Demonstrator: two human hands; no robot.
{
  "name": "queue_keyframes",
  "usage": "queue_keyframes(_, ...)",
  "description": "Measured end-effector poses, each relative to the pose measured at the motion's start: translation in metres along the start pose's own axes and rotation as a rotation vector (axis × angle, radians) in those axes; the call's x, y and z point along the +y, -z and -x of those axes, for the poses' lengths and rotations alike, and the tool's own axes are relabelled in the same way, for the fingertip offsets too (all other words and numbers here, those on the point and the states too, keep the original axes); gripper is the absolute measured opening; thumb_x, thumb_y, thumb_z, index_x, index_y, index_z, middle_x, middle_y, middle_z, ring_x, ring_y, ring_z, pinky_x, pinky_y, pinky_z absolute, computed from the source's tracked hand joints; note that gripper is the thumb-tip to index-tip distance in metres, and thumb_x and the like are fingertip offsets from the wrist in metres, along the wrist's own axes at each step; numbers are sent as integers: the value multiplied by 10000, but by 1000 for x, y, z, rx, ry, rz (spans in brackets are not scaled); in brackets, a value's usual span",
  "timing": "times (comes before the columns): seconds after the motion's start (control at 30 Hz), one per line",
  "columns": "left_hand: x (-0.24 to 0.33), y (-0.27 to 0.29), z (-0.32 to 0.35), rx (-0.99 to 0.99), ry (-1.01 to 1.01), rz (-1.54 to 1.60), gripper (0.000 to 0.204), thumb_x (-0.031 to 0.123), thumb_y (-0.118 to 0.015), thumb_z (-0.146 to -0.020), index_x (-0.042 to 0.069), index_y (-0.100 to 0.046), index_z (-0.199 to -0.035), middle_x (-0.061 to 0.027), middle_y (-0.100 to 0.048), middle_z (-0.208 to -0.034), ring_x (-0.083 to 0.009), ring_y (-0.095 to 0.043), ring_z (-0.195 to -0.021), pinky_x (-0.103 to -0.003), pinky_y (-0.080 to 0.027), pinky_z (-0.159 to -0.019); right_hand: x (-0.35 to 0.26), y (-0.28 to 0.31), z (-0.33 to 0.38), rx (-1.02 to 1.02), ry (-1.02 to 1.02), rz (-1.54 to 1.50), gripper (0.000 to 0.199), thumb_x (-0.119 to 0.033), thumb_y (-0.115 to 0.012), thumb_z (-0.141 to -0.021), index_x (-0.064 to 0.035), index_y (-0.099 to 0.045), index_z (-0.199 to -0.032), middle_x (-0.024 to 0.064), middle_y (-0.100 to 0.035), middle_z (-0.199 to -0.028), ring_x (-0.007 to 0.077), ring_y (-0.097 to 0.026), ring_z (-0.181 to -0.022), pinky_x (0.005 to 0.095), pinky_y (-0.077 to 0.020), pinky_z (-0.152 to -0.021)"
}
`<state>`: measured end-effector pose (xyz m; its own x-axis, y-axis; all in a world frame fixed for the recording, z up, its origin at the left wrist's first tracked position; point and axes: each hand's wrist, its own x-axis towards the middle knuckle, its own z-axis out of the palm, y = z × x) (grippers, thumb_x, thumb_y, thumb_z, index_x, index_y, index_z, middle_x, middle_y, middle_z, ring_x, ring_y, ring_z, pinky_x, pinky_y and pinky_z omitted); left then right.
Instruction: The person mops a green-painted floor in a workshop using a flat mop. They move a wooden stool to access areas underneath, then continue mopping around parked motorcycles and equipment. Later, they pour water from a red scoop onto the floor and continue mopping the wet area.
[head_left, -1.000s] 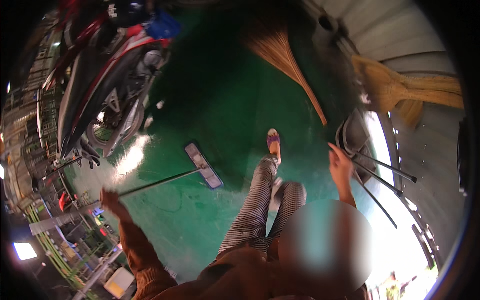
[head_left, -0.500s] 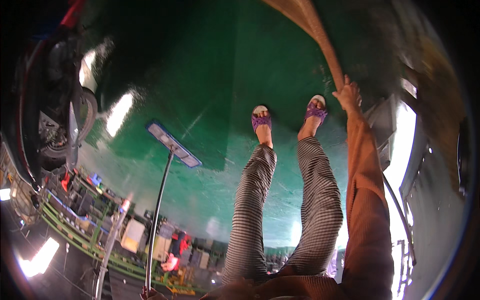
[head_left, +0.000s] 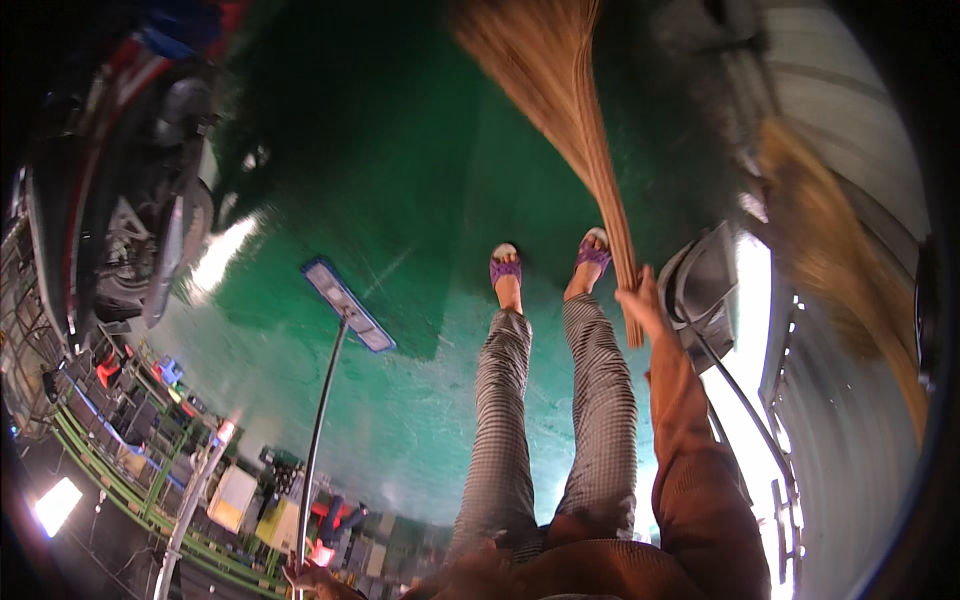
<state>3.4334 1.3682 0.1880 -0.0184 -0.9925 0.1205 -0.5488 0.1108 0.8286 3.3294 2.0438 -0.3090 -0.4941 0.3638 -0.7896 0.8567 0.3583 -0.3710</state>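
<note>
I see the right hand [head_left: 646,306] grasping the broom [head_left: 572,125], bristles [head_left: 530,50] pointing forward-left, and the left hand [head_left: 312,578] gripping the flat mop [head_left: 350,306], its pole [head_left: 317,430] slanting forward-right.

"How does your broom [head_left: 602,185] look?"
"Rough, dry plant fibre, matt all along."
"And the floor [head_left: 412,395]?"
"Smooth and glossy, throwing back light. My mop pole [head_left: 331,366] looks like smooth metal; the mop head [head_left: 350,304], cloth-edged. My sleeve [head_left: 695,450] is ribbed, matt cloth."
</note>
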Motion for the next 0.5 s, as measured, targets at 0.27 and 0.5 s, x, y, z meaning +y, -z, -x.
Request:
queue_keyframes(0.27, 12, -112, -6, -521, -496, 29, 289, 260, -508, -860, -1, -577, -758, -105, -623, -734, -219, -599, -678, -331, -468, -636, -131, 236, 270, 377, 201, 368, 464, -198, -640, -688, -71, -550, -1125, 165, -601, -1054, 351, -585, -908, 454, -459, -815)
queue_keyframes(0.5, 90, -218, 133, -1009, -608, -323, 414, 373, -531, -884, -13, -664, -814, -105, -661, -748, -198, -588, -704, -356, -463, -696, -119, 408, 409, 412, 161, 852, 265, -171, -717, -563, -63, -662, -799, 154, -640, -766, 309, -624, -793, 403, -491, -704)
